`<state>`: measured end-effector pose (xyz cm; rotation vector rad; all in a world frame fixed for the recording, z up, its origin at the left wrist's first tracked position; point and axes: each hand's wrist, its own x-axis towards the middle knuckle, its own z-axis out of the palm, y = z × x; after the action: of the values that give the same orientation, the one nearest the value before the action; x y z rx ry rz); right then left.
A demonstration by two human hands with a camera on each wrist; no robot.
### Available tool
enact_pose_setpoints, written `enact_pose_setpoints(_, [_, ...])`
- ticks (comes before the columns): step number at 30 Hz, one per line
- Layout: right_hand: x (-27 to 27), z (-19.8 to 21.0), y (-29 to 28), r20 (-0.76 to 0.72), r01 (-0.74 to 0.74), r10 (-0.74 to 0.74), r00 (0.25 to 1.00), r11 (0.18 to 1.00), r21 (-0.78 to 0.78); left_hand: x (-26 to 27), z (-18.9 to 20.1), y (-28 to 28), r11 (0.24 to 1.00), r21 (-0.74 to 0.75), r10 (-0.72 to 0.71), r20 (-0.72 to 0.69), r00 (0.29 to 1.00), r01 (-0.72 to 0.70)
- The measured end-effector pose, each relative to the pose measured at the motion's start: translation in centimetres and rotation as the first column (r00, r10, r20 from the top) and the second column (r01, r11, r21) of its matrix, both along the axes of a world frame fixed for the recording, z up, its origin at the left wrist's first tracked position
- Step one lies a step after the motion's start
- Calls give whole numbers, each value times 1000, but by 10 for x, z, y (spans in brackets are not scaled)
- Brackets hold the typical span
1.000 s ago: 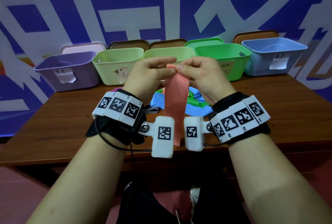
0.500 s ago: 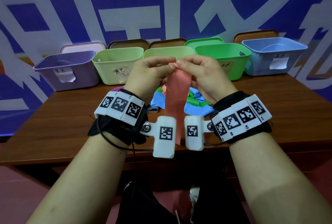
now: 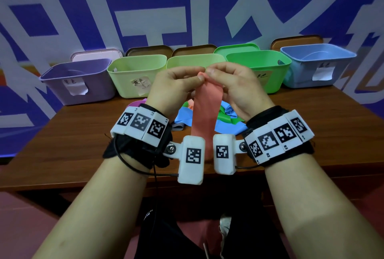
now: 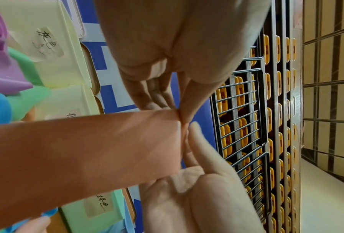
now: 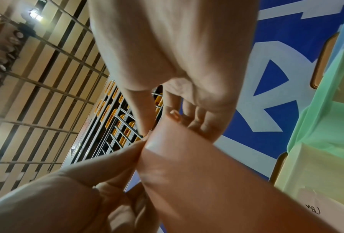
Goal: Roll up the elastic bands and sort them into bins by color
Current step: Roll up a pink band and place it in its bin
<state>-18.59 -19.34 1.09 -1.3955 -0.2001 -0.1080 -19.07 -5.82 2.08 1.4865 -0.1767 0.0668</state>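
A salmon-pink elastic band hangs flat between my wrists, above the wooden table. My left hand and right hand both pinch its top edge, fingertips almost meeting. The left wrist view shows the band stretched toward the pinching fingers. In the right wrist view the band has its top edge pinched by both hands. A heap of blue, green and purple bands lies on the table behind the pink one, partly hidden.
Five bins line the back of the table: purple, light green with a label, pale green, bright green, blue. Lids lean against the blue-and-white wall behind them. A grey band peeks out near my left wrist.
My hands stay together at the band's top edge; the fingers have shifted slightly as they work that edge. The band hangs a little shorter below my wrists.
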Motion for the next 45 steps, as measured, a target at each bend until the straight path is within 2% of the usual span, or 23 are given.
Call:
enact_pose_setpoints(6, [1,1,0,45,41,-38,998,998,-51,-6,1,0,997,49,-61,-64,996,65])
enact_pose_setpoints(11, [1,0,0,54,24,-22,998,999,-38,-4,1,-1,999,32,-13,-14,1000,13])
enact_pose_setpoints(15, [-2,4,0,-1,13,-13,1000,1000,24,-2,1,-3,1000,-4,19,-10,1000,-19])
enact_pose_setpoints(22, [1,2,0,4,19,-19,1000,996,-86,-1,0,-2,1000,-28,-2,-23,1000,2])
enact_pose_setpoints(26, [0,4,0,27,-4,5,1000,999,-51,-3,3,-2,1000,-10,-31,-90,995,30])
enact_pose_setpoints(34, [-2,5,-2,-52,-37,38,998,999,30,-1,1,-2,1000,0,11,-41,999,-11])
enact_pose_setpoints(38, [-2,4,0,-41,-3,1,999,998,-61,-2,1,-3,998,-53,13,-29,999,-14])
enact_pose_setpoints(43, [-2,5,0,-2,30,-30,1000,998,-60,-4,-1,-1,994,92,-59,-62,996,64])
enact_pose_setpoints(45, [-1,4,0,12,41,-40,999,998,-53,-5,-2,1,993,95,-57,-58,997,62])
